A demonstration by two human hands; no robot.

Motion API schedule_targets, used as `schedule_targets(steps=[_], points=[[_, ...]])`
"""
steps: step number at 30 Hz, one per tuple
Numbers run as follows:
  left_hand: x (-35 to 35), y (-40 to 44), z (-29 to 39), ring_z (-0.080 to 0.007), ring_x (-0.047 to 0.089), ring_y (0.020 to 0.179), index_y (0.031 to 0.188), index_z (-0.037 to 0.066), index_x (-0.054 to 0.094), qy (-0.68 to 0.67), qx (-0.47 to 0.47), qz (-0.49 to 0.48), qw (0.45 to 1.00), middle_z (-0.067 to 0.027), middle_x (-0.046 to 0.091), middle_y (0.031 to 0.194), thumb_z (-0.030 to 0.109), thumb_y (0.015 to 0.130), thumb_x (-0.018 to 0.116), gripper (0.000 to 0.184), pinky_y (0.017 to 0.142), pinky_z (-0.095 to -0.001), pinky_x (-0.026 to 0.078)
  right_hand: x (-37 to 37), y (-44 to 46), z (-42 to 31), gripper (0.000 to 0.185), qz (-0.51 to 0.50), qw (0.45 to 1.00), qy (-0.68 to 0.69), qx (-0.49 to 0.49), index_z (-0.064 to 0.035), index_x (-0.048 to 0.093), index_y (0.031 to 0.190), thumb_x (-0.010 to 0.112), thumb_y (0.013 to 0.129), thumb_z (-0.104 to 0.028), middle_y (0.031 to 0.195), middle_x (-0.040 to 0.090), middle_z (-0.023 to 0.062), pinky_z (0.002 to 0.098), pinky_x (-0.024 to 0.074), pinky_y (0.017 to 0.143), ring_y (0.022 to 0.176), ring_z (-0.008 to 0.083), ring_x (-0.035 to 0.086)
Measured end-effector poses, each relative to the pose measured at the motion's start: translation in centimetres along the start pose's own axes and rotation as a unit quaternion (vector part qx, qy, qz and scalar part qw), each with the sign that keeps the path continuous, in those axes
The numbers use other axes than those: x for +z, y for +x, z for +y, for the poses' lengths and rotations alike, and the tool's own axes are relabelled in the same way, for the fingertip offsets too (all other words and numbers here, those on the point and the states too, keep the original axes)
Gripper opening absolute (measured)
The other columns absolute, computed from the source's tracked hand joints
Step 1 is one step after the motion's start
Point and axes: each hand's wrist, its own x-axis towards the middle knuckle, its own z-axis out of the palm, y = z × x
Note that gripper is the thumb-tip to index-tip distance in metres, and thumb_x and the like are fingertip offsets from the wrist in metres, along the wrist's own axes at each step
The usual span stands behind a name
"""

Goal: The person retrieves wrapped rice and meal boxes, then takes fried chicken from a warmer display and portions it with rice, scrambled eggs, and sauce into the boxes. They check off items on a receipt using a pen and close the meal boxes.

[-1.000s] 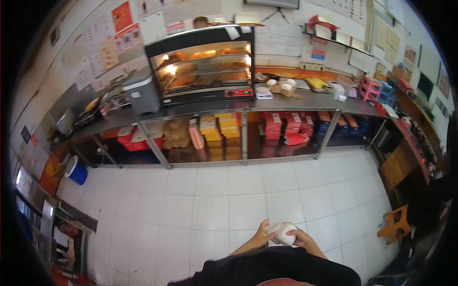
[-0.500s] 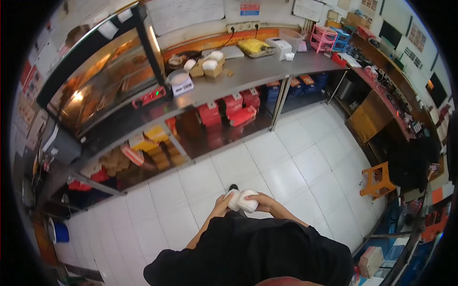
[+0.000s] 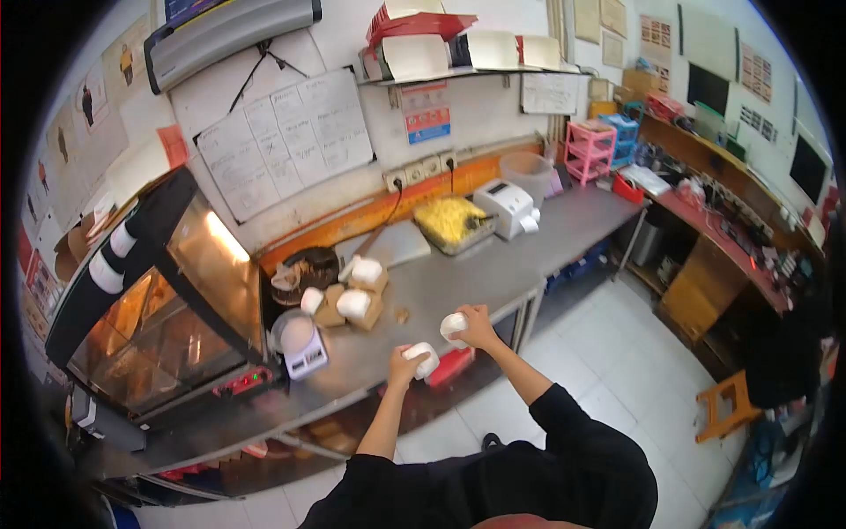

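Observation:
My left hand (image 3: 402, 367) is closed round a white rounded bundle (image 3: 423, 360), just off the counter's front edge. In my right hand (image 3: 477, 327) is a second white bundle (image 3: 455, 328), held a little higher and to the right, apart from the first. Beyond them on the metal counter (image 3: 476, 282), brown cardboard boxes (image 3: 331, 310) hold more white bundles (image 3: 354, 304). A small white scale (image 3: 306, 357) with a round bowl on top stands left of the boxes.
A lit glass food warmer (image 3: 167, 309) fills the counter's left end. Farther back are a tray of yellow food (image 3: 452, 224), a white printer (image 3: 506, 209), a clear tub (image 3: 527, 175) and pink racks (image 3: 589, 152). An orange stool (image 3: 725, 406) stands at the right.
The view has come closer to the counter. Both hands have moved from low over the floor to the counter's front edge, and the bundles, together before, are now apart.

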Motion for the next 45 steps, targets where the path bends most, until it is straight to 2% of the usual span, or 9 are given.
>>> schedule_targets(steps=[5,10,13,16,18,23,35,43,45], points=[[5.4,12.4,-0.3,-0.0284,0.056,0.098,0.110,-0.003,0.054,0.143,0.027,0.041,0.988,-0.0184,0.058,0.102,0.035,0.055,0.088,0.075,0.082,-0.0398,0.047,3.3,17.0,12.0,0.083,-0.246,0.948,0.097,0.178,-0.0038,0.053,0.125,0.081,0.059,-0.047,0.117,0.059,0.0199,0.0449,0.0451,0.090,0.106,0.0374,0.057],[7.3,14.7,5.4,-0.0371,0.045,0.110,0.116,0.000,0.051,0.468,0.084,0.105,0.873,-0.0229,0.048,0.115,0.033,0.056,0.085,0.077,0.092,-0.0439,0.040,-1.6,24.9,9.6,0.076,-0.345,0.860,-0.325,-0.187,-0.0022,0.049,0.130,0.074,0.071,-0.044,0.130,0.052,0.0201,0.0444,0.0404,0.099,0.117,0.0367,0.051],[7.2,16.3,12.6,-0.0392,0.044,0.111,0.118,0.001,0.050,0.470,0.167,0.150,0.854,-0.0231,0.043,0.119,0.023,0.062,0.080,0.067,0.092,-0.0460,0.039,-17.9,31.1,-5.8,0.037,-0.154,0.941,0.068,-0.293,-0.0045,0.060,0.111,0.067,0.079,-0.023,0.105,0.063,0.0185,0.0409,0.0467,0.084,0.099,0.0371,0.058],[7.6,17.2,26.4,-0.0382,0.047,0.109,0.114,0.001,0.051,0.373,0.354,0.225,0.827,-0.0214,0.046,0.115,0.010,0.070,0.071,0.050,0.092,-0.0458,0.040,-30.1,38.3,-15.4,0.028,0.295,0.785,-0.006,-0.545,-0.0099,0.063,0.097,0.072,0.070,-0.013,0.091,0.061,0.0111,0.0373,0.0470,0.074,0.084,0.0304,0.058],[8.7,17.0,35.6,-0.0369,0.051,0.106,0.110,0.001,0.054,0.340,0.475,0.267,0.766,-0.0199,0.051,0.112,0.005,0.072,0.068,0.040,0.090,-0.0430,0.042,-34.4,41.6,-20.2,0.038,0.293,0.751,-0.076,-0.587,-0.0082,0.063,0.099,0.074,0.070,-0.029,0.098,0.061,0.0127,0.0409,0.0469,0.077,0.093,0.0302,0.056],[10.4,16.7,47.0,-0.0305,0.056,0.099,0.102,0.001,0.058,0.271,0.629,0.259,0.682,-0.0168,0.058,0.104,0.004,0.072,0.067,0.031,0.087,-0.0374,0.044,-32.7,50.0,-18.2,0.058,0.044,0.827,-0.232,-0.510,-0.0080,0.065,0.106,0.060,0.077,-0.058,0.102,0.064,0.0134,0.0420,0.0473,0.083,0.100,0.0318,0.060],[10.8,17.8,54.2,-0.0251,0.058,0.085,0.098,0.001,0.059,0.278,0.720,0.184,0.609,-0.0119,0.062,0.093,0.001,0.072,0.066,0.026,0.073,-0.0321,0.046,-39.5,51.4,-22.7,0.032,-0.191,0.906,-0.216,-0.311,-0.0057,0.070,0.091,0.060,0.089,-0.036,0.055,0.056,0.0048,0.0313,0.0425,0.052,0.054,0.0138,0.054],[11.2,22.8,59.3,-0.0317,0.054,0.093,0.110,0.002,0.052,0.200,0.760,0.360,0.502,-0.0128,0.057,0.100,0.016,0.070,0.071,0.046,0.086,-0.0413,0.041,-42.0,52.5,-23.0,0.025,0.039,0.790,-0.222,-0.571,-0.0021,0.067,0.095,0.065,0.084,-0.025,0.066,0.058,0.0059,0.0282,0.0472,0.056,0.057,0.0144,0.054],[10.1,25.4,60.1,-0.0333,0.053,0.096,0.114,0.002,0.050,0.174,0.751,0.355,0.529,-0.0138,0.055,0.103,0.020,0.070,0.072,0.053,0.088,-0.0429,0.039,-45.0,50.2,-24.1,0.030,0.009,0.884,-0.218,-0.413,0.0008,0.066,0.092,0.069,0.081,-0.026,0.069,0.061,0.0044,0.0264,0.0466,0.057,0.061,0.0102,0.054]])
